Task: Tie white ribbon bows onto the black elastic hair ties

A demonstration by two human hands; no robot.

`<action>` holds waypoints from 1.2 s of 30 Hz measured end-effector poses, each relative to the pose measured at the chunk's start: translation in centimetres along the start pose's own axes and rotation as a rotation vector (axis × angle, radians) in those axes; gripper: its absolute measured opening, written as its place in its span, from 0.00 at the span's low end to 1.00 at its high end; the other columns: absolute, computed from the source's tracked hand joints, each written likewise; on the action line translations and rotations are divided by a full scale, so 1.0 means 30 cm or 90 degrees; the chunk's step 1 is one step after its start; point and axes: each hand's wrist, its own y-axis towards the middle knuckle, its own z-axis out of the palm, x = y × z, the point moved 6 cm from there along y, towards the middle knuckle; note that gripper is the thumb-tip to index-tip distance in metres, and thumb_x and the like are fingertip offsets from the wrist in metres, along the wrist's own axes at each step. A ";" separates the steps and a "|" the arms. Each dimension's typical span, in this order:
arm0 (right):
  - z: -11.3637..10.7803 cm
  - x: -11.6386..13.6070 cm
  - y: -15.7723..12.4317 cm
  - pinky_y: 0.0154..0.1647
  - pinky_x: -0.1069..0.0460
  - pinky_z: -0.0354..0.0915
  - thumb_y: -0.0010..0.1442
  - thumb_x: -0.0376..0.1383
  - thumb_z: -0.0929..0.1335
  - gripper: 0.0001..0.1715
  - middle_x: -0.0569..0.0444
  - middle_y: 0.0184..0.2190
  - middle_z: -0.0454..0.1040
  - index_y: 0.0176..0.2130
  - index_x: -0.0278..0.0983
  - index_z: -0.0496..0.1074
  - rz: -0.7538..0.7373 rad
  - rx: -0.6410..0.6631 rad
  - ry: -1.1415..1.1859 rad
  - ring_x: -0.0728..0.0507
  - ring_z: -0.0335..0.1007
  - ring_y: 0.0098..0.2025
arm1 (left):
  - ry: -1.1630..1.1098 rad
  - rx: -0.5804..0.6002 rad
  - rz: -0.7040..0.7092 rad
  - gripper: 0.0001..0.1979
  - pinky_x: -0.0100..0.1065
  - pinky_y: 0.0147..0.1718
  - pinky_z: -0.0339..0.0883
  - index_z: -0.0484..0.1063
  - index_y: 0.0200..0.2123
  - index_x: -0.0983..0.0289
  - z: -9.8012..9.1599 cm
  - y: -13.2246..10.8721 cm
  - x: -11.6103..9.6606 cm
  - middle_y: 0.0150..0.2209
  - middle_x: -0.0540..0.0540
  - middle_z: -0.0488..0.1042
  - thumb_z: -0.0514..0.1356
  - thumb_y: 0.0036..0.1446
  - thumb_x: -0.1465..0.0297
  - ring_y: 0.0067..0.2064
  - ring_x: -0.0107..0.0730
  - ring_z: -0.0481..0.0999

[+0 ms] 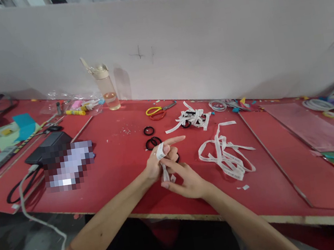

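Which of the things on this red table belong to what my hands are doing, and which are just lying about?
In use: ribbon strip, wound on a finger of the left hand and pinched by the right hand; probably also the loose ribbons, black rings, scissors.
Lying about: water bottle, bag of pens, coloured paper, white cable.

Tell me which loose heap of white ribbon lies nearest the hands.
The open tangle right of the right hand, which with the left hand holds a ribbon strip. The other heap lies further back, by the yellow scissors.
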 end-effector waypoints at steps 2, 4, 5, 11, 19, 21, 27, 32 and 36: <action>0.010 -0.008 -0.001 0.38 0.54 0.71 0.66 0.44 0.67 0.34 0.53 0.34 0.79 0.66 0.37 0.61 0.025 0.022 0.043 0.47 0.75 0.32 | -0.021 0.003 -0.004 0.26 0.26 0.19 0.42 0.76 0.52 0.69 -0.005 0.001 0.005 0.19 0.42 0.47 0.62 0.57 0.56 0.19 0.20 0.46; 0.023 -0.019 -0.002 0.38 0.54 0.71 0.66 0.39 0.66 0.33 0.54 0.33 0.79 0.67 0.37 0.60 0.057 0.056 0.064 0.47 0.74 0.31 | -0.024 0.013 0.000 0.26 0.26 0.18 0.41 0.77 0.52 0.69 -0.006 0.002 0.013 0.18 0.42 0.47 0.62 0.57 0.56 0.19 0.20 0.45; 0.029 -0.023 -0.002 0.39 0.54 0.71 0.65 0.37 0.65 0.33 0.54 0.33 0.79 0.67 0.37 0.59 0.067 0.072 0.064 0.47 0.74 0.31 | -0.015 0.015 -0.001 0.26 0.26 0.18 0.41 0.77 0.51 0.70 -0.007 0.002 0.020 0.18 0.42 0.47 0.62 0.57 0.56 0.19 0.20 0.45; 0.036 -0.026 0.005 0.37 0.54 0.71 0.63 0.33 0.66 0.31 0.53 0.35 0.80 0.64 0.37 0.62 0.092 0.110 0.004 0.46 0.75 0.32 | 0.098 -0.006 -0.045 0.29 0.26 0.18 0.40 0.76 0.52 0.72 -0.024 0.002 0.048 0.19 0.41 0.48 0.63 0.57 0.53 0.21 0.20 0.44; -0.043 0.025 0.004 0.35 0.57 0.71 0.67 0.33 0.64 0.23 0.56 0.32 0.79 0.61 0.39 0.65 -0.058 -0.100 -0.020 0.51 0.75 0.29 | 0.346 -0.045 0.077 0.27 0.27 0.20 0.41 0.73 0.56 0.69 -0.082 0.020 -0.064 0.20 0.42 0.50 0.59 0.62 0.56 0.21 0.21 0.45; -0.077 0.036 -0.001 0.34 0.58 0.70 0.67 0.31 0.64 0.17 0.57 0.29 0.77 0.54 0.39 0.69 -0.073 -0.189 -0.057 0.52 0.74 0.28 | 0.512 -0.037 0.095 0.25 0.26 0.21 0.43 0.74 0.56 0.68 -0.083 0.019 -0.084 0.19 0.42 0.54 0.60 0.62 0.59 0.21 0.21 0.48; -0.101 0.015 0.004 0.29 0.58 0.69 0.66 0.35 0.67 0.08 0.56 0.27 0.77 0.45 0.37 0.74 -0.002 -0.271 -0.142 0.52 0.72 0.24 | 1.000 0.073 0.086 0.29 0.28 0.28 0.57 0.70 0.61 0.61 -0.060 0.016 -0.048 0.24 0.49 0.75 0.57 0.54 0.70 0.25 0.29 0.70; -0.096 0.000 0.006 0.27 0.58 0.65 0.65 0.36 0.68 0.05 0.57 0.25 0.76 0.37 0.38 0.74 0.051 -0.263 -0.162 0.52 0.72 0.24 | 1.208 0.118 -0.018 0.37 0.30 0.30 0.64 0.63 0.66 0.58 -0.053 0.020 -0.017 0.34 0.55 0.82 0.57 0.51 0.71 0.35 0.39 0.81; -0.089 -0.033 0.002 0.22 0.58 0.62 0.68 0.40 0.65 0.09 0.59 0.22 0.73 0.38 0.38 0.70 0.170 -0.252 0.015 0.53 0.66 0.19 | 1.236 0.125 -0.015 0.38 0.32 0.32 0.67 0.57 0.69 0.60 -0.036 0.020 -0.023 0.33 0.55 0.82 0.55 0.53 0.71 0.35 0.40 0.81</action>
